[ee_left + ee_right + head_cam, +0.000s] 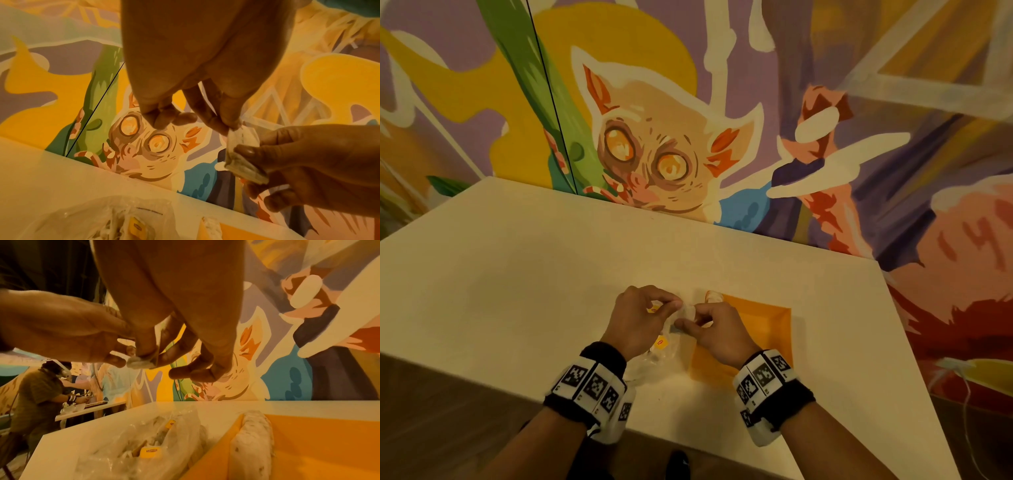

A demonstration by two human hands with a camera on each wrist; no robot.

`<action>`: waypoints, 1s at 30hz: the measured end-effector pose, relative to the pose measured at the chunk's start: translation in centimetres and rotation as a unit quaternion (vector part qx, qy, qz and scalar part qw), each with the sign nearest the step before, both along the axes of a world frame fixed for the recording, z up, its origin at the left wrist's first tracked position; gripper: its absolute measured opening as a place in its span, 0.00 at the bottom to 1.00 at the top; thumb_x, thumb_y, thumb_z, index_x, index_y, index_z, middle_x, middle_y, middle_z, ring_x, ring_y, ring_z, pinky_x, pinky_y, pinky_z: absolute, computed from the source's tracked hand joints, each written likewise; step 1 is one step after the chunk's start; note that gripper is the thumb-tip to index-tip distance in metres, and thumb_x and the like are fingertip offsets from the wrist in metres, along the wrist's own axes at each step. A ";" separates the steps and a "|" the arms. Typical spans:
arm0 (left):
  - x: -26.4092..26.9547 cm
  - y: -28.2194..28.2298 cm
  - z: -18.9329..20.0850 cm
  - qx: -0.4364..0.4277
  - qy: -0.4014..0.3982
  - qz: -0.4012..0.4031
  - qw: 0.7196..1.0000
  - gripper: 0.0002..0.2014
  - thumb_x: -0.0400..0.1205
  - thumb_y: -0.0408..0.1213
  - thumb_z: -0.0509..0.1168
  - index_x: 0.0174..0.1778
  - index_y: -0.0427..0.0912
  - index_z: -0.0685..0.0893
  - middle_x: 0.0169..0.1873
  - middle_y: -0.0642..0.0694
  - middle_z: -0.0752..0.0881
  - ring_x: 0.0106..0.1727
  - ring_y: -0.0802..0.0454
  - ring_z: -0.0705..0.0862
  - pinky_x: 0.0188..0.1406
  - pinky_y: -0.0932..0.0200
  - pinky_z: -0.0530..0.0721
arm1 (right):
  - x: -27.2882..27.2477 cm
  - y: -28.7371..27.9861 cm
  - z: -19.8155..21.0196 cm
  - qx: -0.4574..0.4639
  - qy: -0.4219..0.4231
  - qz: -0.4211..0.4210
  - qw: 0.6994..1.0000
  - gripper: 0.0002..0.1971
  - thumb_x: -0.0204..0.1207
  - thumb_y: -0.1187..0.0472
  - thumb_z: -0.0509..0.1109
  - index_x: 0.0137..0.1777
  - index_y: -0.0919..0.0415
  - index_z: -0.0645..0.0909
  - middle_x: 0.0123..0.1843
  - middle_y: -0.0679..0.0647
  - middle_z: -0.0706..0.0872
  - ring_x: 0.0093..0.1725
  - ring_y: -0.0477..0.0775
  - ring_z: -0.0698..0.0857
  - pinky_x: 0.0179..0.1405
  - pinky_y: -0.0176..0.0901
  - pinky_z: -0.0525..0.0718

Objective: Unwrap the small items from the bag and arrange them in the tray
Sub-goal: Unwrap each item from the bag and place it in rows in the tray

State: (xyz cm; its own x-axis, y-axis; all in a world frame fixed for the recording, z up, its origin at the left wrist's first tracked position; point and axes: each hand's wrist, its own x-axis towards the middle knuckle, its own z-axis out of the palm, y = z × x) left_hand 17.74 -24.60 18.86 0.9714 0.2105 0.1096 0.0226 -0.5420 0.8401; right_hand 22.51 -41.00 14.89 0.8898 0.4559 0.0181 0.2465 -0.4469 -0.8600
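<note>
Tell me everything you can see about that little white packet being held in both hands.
The small packet looks like a tea bag: white, papery, crinkled, with a stitched seam. It is held in the air above the table, tilted. The left hand pinches its upper corner; the right hand grips its lower part. Its contents are hidden.

The left hand (pixel 205 81) pinches the top corner of a small white tea bag (pixel 240 152) while the right hand (pixel 308 162) grips its lower part — both above the pale surface (pixel 61 178). Below lie a clear plastic bag (pixel 98 219) and an orange tray (pixel 246 232) — near each other.
</note>
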 end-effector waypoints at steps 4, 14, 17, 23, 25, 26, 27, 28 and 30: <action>0.2 -0.1 -0.3 -0.020 0.005 0.005 1.000 0.03 0.79 0.40 0.73 0.41 0.48 0.92 0.42 0.57 0.90 0.41 0.80 0.78 0.37 0.83 0.71 | 0.3 -0.1 0.5 0.012 0.010 -0.002 1.000 0.19 0.72 0.45 0.76 0.37 0.63 0.85 0.35 0.61 0.85 0.37 0.56 0.83 0.42 0.53 0.82; 0.5 -1.1 -1.5 -0.003 -0.023 0.003 1.000 0.05 0.79 0.38 0.72 0.39 0.53 0.90 0.38 0.63 0.87 0.43 0.78 0.78 0.39 0.81 0.70 | 0.8 -0.8 0.7 -0.020 0.049 -0.012 0.999 0.12 0.70 0.52 0.80 0.37 0.62 0.89 0.32 0.51 0.81 0.27 0.41 0.74 0.28 0.30 0.70; 1.0 -1.4 -2.6 -0.014 0.013 0.002 1.000 0.05 0.81 0.42 0.70 0.41 0.58 0.87 0.39 0.63 0.86 0.40 0.65 0.81 0.38 0.75 0.73 | 1.7 -1.3 0.2 -0.037 0.068 -0.028 0.997 0.12 0.70 0.54 0.80 0.29 0.58 0.87 0.31 0.53 0.81 0.28 0.48 0.78 0.27 0.41 0.77; 1.0 -3.0 -5.2 -0.010 0.123 -0.037 0.992 0.11 0.84 0.38 0.66 0.62 0.48 0.82 0.51 0.52 0.86 0.46 0.59 0.83 0.44 0.70 0.78 | 4.6 -3.2 -2.4 -0.122 0.111 -0.116 0.979 0.10 0.71 0.56 0.80 0.43 0.64 0.90 0.40 0.61 0.91 0.42 0.59 0.90 0.48 0.53 0.89; 1.0 -3.8 -6.3 0.011 0.165 -0.057 0.985 0.16 0.84 0.39 0.65 0.69 0.45 0.79 0.57 0.48 0.86 0.49 0.56 0.84 0.47 0.66 0.79 | 5.1 -3.4 -3.2 -0.154 0.133 -0.132 0.970 0.08 0.70 0.58 0.80 0.43 0.62 0.91 0.40 0.59 0.92 0.42 0.56 0.90 0.46 0.50 0.89; 1.0 -4.0 -6.9 0.021 0.185 -0.063 0.980 0.19 0.84 0.40 0.65 0.71 0.44 0.77 0.60 0.47 0.85 0.52 0.54 0.84 0.49 0.64 0.80 | 5.3 -3.5 -3.6 -0.172 0.143 -0.138 0.965 0.07 0.69 0.59 0.80 0.43 0.62 0.91 0.41 0.59 0.92 0.42 0.55 0.90 0.43 0.48 0.89; 1.0 -4.3 -7.6 0.031 0.203 -0.068 0.976 0.21 0.85 0.42 0.64 0.73 0.44 0.75 0.62 0.46 0.85 0.55 0.53 0.84 0.52 0.62 0.82 | 5.4 -3.4 -3.9 -0.192 0.151 -0.141 0.959 0.06 0.68 0.61 0.80 0.43 0.62 0.91 0.42 0.59 0.92 0.42 0.55 0.89 0.38 0.46 0.88; 1.0 -4.5 -8.2 0.042 0.218 -0.072 0.972 0.22 0.85 0.43 0.64 0.75 0.44 0.73 0.63 0.46 0.84 0.58 0.51 0.84 0.55 0.59 0.83 | 5.5 -3.2 -4.3 -0.216 0.159 -0.142 0.953 0.07 0.68 0.62 0.80 0.44 0.63 0.91 0.43 0.59 0.91 0.41 0.55 0.87 0.34 0.43 0.84; 1.1 -4.8 -9.4 0.071 0.237 -0.079 0.966 0.25 0.85 0.45 0.63 0.78 0.44 0.70 0.65 0.45 0.83 0.62 0.49 0.84 0.62 0.53 0.82 | 5.6 -2.8 -4.7 -0.258 0.169 -0.134 0.942 0.07 0.68 0.60 0.79 0.41 0.65 0.89 0.40 0.57 0.89 0.39 0.54 0.84 0.29 0.41 0.78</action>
State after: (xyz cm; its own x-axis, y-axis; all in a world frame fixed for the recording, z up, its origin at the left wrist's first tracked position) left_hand 18.85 -29.37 9.45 0.9380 0.0701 -0.3394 0.2942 -0.6789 0.6727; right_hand 28.07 -43.81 10.17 0.8898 0.0843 -0.4484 -0.1831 -0.8342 -0.5202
